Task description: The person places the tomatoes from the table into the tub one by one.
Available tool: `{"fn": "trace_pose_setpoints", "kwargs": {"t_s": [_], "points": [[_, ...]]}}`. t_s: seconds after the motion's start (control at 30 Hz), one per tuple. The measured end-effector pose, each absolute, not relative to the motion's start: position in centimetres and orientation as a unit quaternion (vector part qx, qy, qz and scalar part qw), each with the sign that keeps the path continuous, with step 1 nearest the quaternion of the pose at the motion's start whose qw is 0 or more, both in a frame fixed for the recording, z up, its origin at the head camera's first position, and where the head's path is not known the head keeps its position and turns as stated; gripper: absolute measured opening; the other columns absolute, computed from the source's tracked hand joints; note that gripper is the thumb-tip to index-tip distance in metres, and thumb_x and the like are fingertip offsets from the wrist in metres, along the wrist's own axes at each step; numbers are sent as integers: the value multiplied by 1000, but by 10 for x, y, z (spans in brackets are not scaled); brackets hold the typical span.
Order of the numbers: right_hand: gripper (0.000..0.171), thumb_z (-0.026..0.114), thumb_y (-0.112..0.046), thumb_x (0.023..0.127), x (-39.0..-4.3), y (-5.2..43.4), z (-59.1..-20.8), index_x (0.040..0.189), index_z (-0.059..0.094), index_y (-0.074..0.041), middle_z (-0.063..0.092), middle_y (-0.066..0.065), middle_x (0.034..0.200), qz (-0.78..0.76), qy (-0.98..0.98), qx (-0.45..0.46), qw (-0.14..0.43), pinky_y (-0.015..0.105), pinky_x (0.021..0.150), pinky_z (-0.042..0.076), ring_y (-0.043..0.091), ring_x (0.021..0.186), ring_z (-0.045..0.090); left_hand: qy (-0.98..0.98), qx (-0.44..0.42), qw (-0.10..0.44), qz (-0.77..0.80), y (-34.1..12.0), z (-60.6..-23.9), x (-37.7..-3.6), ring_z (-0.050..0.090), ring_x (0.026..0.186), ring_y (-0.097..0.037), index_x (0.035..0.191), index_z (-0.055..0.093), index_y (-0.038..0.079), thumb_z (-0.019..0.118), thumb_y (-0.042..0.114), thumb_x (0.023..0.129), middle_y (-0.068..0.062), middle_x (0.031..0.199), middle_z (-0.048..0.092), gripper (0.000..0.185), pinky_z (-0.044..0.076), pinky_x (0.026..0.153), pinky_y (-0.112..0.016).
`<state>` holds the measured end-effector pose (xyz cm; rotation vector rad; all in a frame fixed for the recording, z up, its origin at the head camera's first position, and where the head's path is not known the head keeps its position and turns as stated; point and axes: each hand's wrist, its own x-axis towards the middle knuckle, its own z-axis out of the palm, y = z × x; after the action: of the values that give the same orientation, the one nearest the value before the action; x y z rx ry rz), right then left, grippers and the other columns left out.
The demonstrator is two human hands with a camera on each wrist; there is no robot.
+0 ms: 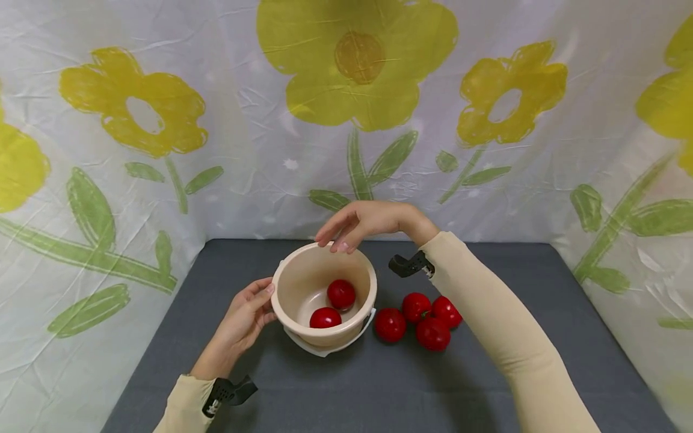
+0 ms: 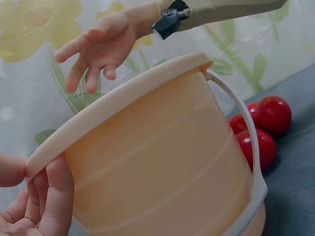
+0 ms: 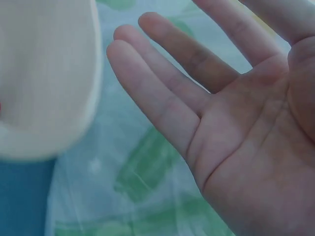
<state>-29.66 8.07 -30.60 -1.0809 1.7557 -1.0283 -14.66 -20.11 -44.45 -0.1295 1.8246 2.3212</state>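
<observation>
A cream bucket (image 1: 323,344) stands on the table with a pale handle (image 2: 261,183) hanging down its side. My left hand (image 1: 242,323) pinches its rim at the left, thumb (image 2: 11,170) on one side and fingers on the other. Two glossy red round fruits (image 1: 341,294), like tomatoes, lie inside at the bottom. Over the far rim of the bucket is my right hand (image 1: 364,224), its fingers spread and holding nothing, as the right wrist view also shows.
Several more of the red fruits (image 1: 433,334) sit in a cluster right of the bucket. The dark grey tabletop (image 1: 346,397) ends at a white curtain (image 1: 243,180) printed with yellow flowers. Black straps (image 1: 409,264) are on both wrists.
</observation>
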Motion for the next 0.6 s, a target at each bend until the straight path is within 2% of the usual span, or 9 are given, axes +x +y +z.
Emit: {"fn": "trace_pose_setpoints", "kwargs": {"t_s": [0.13, 0.33, 0.47, 0.6], "points": [[52, 71, -8, 90, -298, 110, -298, 139, 54, -4, 57, 16, 142, -423, 706, -420, 383, 39, 99, 55, 41, 129, 55, 616, -44, 91, 781, -201, -444, -147, 62, 77, -4, 128, 43, 2, 53, 18, 103, 6, 96, 65, 31, 56, 62, -18], [53, 72, -12, 90, -298, 154, -296, 140, 54, -7, 56, 15, 144, -431, 738, -385, 348, 41, 100, 54, 36, 129, 57, 620, -47, 89, 778, -200, -444, -147, 61, 76, -4, 127, 43, 3, 53, 19, 103, 7, 96, 64, 30, 56, 62, -18], [54, 72, -13, 90, -296, 181, -309, 141, 53, -7, 55, 15, 145, -441, 751, -352, 344, 39, 98, 55, 35, 130, 57, 619, -55, 91, 778, -199, -443, -146, 61, 77, -4, 127, 43, 4, 53, 17, 103, 6, 97, 63, 29, 56, 62, -18], [56, 70, -11, 91, -294, 204, -334, 143, 49, -3, 51, 19, 148, -463, 744, -328, 352, 38, 96, 56, 34, 130, 57, 620, -54, 90, 778, -199, -442, -145, 61, 77, -4, 129, 42, 2, 53, 17, 103, 5, 98, 63, 32, 56, 62, -18]]}}
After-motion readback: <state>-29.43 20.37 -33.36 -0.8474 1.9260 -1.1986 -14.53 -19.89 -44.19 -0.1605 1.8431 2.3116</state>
